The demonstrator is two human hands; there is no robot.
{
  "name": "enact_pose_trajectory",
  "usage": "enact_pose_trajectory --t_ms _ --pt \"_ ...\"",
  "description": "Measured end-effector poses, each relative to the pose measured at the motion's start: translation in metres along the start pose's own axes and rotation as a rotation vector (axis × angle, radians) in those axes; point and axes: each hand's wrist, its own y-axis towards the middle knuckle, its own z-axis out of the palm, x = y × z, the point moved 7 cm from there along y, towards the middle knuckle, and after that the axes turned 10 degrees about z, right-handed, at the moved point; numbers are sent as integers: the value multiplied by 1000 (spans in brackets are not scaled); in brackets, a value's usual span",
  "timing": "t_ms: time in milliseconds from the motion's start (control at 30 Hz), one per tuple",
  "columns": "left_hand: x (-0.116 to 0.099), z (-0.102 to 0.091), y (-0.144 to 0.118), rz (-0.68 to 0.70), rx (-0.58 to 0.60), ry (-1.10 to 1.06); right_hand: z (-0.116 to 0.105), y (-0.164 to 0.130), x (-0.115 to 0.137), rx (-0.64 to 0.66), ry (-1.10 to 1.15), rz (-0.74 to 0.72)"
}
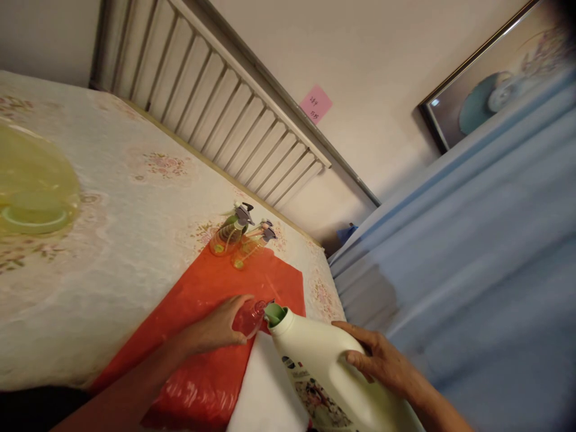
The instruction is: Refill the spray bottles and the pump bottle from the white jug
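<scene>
Near the table's (112,198) front edge, on the red sheet (211,300), a small clear bottle (250,318) is clasped by the left hand (216,330), while the white jug (324,372), gripped by the right hand (382,363), is tipped spout-to-mouth; filling appears underway, and steady tilting is judged necessary.

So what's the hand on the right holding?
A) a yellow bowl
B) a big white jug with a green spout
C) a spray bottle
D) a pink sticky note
B: the right hand grips the big white jug by its side, tilting its green spout toward the small clear bottle that the left hand steadies on the red plastic sheet.
</scene>
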Motion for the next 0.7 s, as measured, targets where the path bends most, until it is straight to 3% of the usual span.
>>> enact_pose_trajectory --t_ms 700 --pt "-5 -1 -1 0 -11 -6 -2 2 2 16 -4 -8"
